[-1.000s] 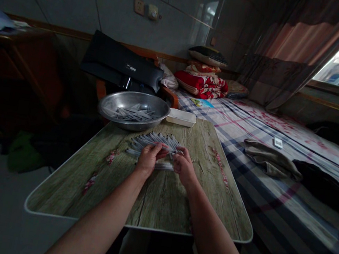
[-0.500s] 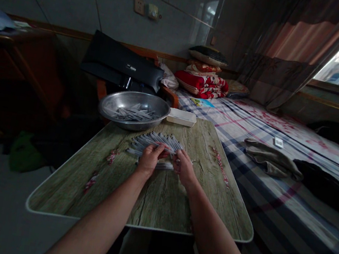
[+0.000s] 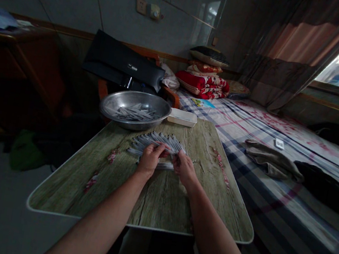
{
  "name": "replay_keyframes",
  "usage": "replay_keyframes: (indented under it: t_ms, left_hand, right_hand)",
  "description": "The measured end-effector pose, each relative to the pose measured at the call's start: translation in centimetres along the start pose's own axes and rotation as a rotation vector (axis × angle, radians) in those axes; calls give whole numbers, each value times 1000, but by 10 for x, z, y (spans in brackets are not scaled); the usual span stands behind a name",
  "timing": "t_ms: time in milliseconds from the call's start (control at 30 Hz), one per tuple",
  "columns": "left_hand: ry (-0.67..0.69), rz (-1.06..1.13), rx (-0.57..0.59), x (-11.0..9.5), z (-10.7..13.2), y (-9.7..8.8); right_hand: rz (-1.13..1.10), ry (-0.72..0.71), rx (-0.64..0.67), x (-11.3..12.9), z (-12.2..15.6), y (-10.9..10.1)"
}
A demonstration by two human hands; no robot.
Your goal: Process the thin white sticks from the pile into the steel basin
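My left hand (image 3: 149, 159) and my right hand (image 3: 185, 168) meet over the middle of the table, thumbs and fingers closed in a pinch. Between them a slim, pale pen appears to be held, though the fingers cover most of it. Just beyond and partly under the hands, a fanned row of translucent pens (image 3: 146, 139) with dark tips lies on the wood-patterned table (image 3: 164, 203). A few more pens (image 3: 165, 166) lie crosswise closer to me, partly hidden by both hands.
At the table's far left stands a steel basin (image 3: 115, 120) with many loose pens (image 3: 138, 112) inside. Beside it sits a white plastic tray (image 3: 181, 122). A black case (image 3: 123, 62) leans behind. The bed (image 3: 286, 222) runs along the right, with a grey cloth (image 3: 272, 160) on it.
My right hand's fingers have shifted slightly, with the wrist about where it was. The left hand keeps its pinch. The whole view has moved very slightly.
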State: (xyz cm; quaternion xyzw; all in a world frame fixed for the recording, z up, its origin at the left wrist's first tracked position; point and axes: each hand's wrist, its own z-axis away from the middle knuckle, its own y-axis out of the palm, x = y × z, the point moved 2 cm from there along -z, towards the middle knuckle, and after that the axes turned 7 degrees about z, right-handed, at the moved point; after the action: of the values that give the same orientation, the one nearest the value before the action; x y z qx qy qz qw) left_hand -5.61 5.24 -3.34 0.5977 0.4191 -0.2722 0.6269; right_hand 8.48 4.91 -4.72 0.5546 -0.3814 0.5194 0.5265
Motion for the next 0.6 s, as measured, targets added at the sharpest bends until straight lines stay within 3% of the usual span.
replay_keyframes:
  t_ms: [267,467,600]
  left_hand:
    - [27,-14,-1,-1,0,0]
    - [47,-49,25,0,2,1]
    - [57,-34,13,-3,2,1]
  right_hand:
    - [-129,39,68,3,2,1]
    - [-29,63,37,-1,1,2]
    - [-171,66,110,4,3,3]
